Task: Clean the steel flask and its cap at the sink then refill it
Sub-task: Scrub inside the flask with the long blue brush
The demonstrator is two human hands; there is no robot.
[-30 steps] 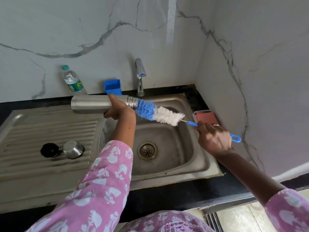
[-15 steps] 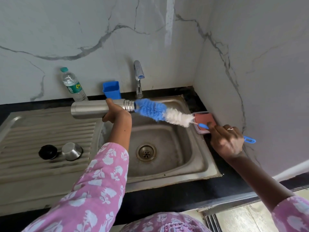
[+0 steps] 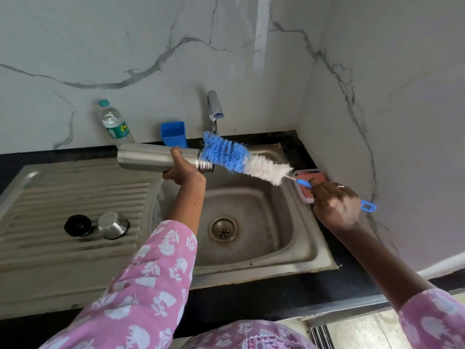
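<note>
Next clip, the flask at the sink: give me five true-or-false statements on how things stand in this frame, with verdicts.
1. The left hand grips the steel flask, which is held sideways with its mouth toward the right. True.
2. The right hand holds the bottle brush by its bristles. False: it grips the blue handle.
3. The bristles are buried deep inside the flask. False: they are outside, with the blue end by the mouth.
4. The steel cap and black stopper lie on the drainboard. True.
5. Water streams from the tap. False: no water shows.
</note>
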